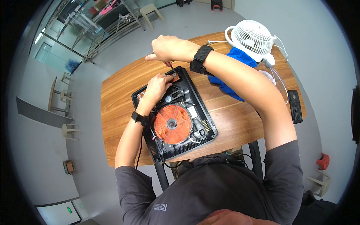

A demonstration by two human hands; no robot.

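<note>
An opened induction cooker (pixel 200 108), a black casing with its inside showing, lies at a slant on the wooden table. Its round copper coil (pixel 165 122) sits in the near half. Over the far edge my right hand (pixel 170 48) is closed around a thin screwdriver (pixel 172 69), whose tip points down at a small orange-brown circuit board (pixel 176 78). My left hand (pixel 157 88) lies across the far part of the casing, fingers stretched toward that board and touching it near the screwdriver tip. Its palm hides part of the inside.
On the right of the wooden table (pixel 240 120) are a white fan (pixel 253 39), a blue cloth (pixel 240 58) and a black oblong object (pixel 295 107) at the edge. White cables trail by the fan. A black cord (pixel 140 152) runs beside my left forearm.
</note>
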